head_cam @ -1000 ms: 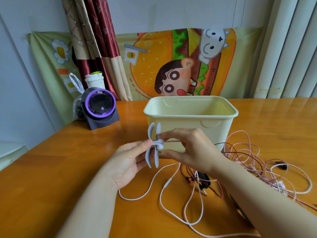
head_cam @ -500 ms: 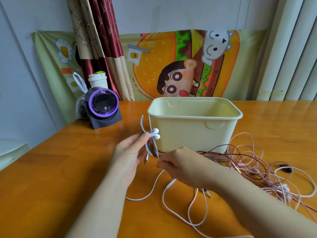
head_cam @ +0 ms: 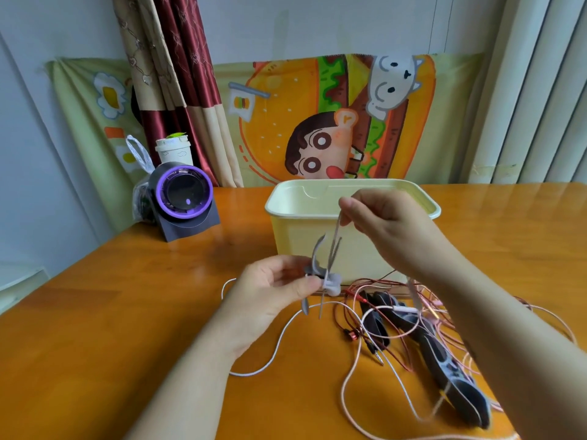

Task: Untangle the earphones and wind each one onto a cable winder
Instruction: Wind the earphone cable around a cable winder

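Above the table (head_cam: 95, 344), the left hand (head_cam: 270, 290) pinches the grey cable winder (head_cam: 317, 262) and the right hand (head_cam: 390, 227) pinches the white earphone cord (head_cam: 335, 236) raised above it, so each turn should go on taut, between the prongs, clear of the pink cord (head_cam: 343, 387).

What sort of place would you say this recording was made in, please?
Most likely a room in someone's home: a wooden table set against the wall, a cartoon burger cloth hung behind it, a red and beige curtain, and a lidded drink cup at the back.
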{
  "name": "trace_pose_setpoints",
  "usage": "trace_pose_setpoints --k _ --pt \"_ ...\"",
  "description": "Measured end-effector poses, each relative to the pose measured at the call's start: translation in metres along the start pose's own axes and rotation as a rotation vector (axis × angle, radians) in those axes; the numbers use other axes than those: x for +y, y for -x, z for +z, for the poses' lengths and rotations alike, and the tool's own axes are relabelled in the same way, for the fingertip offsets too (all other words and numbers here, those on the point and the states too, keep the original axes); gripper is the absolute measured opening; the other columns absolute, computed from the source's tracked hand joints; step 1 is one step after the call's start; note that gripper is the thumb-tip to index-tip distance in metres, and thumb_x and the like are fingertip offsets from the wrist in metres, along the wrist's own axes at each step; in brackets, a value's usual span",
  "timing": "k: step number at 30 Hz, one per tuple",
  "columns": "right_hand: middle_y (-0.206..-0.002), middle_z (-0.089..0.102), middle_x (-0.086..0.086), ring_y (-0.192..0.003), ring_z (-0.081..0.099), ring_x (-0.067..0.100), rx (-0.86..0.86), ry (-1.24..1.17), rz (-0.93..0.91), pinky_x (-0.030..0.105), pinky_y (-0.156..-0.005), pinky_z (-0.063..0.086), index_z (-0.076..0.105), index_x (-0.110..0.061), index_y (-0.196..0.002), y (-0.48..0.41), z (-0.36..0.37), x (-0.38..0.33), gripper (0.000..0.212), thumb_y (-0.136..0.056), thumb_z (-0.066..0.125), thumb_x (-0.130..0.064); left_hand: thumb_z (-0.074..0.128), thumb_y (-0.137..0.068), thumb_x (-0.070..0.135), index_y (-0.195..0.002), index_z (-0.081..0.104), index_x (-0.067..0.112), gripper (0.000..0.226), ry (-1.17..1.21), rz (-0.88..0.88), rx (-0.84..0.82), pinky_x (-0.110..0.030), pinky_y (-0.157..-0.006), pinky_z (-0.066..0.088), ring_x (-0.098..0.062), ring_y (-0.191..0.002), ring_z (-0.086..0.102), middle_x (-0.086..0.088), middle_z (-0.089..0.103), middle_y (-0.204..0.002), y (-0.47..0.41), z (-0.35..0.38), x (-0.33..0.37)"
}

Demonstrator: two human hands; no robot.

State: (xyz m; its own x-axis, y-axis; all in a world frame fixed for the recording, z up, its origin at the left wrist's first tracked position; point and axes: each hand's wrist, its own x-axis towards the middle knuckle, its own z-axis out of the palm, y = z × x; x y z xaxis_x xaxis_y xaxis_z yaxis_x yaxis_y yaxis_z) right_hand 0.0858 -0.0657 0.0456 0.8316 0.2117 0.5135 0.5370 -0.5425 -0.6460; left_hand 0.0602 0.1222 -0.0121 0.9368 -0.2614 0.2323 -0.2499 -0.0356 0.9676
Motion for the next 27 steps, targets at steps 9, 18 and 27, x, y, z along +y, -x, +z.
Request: trace_pose_setpoints --k 9,18,27 --pt "-0.053 0.04 -0.005 -0.05 0.034 0.009 -0.339 0.003 0.041 0.018 -0.049 0.028 0.05 -0.017 -0.065 0.018 0.058 0.013 0.037 -0.1 0.044 -0.025 0.072 -0.076 0.061 -0.104 0.056 0.045 0.036 0.342 -0.18 0.041 -0.027 -0.05 0.047 0.021 -0.078 0.05 0.041 0.059 -0.091 -0.046 -0.054 -0.193" --pt "-0.086 0.064 -0.001 -0.072 0.056 0.008 -0.568 0.292 -0.054 0.028 -0.069 0.045 0.064 -0.023 -0.109 0.027 0.058 -0.001 0.027 -0.101 0.038 -0.028 0.063 -0.077 0.027 -0.103 0.074 0.019 0.029 0.516 -0.107 0.353 -0.03 -0.1 0.038 -0.01 -0.104 0.059 0.003 0.075 -0.103 -0.008 -0.01 -0.015" --pt "-0.095 0.066 -0.001 -0.084 0.061 0.015 -0.614 0.426 -0.065 0.035 -0.078 0.049 0.066 -0.025 -0.101 0.024 0.031 -0.019 0.028 -0.101 0.039 -0.029 0.063 -0.085 0.025 -0.087 0.08 0.024 0.017 0.713 -0.278 0.376 -0.023 -0.088 0.044 -0.005 -0.092 0.06 0.01 0.074 -0.097 -0.01 -0.008 -0.015"
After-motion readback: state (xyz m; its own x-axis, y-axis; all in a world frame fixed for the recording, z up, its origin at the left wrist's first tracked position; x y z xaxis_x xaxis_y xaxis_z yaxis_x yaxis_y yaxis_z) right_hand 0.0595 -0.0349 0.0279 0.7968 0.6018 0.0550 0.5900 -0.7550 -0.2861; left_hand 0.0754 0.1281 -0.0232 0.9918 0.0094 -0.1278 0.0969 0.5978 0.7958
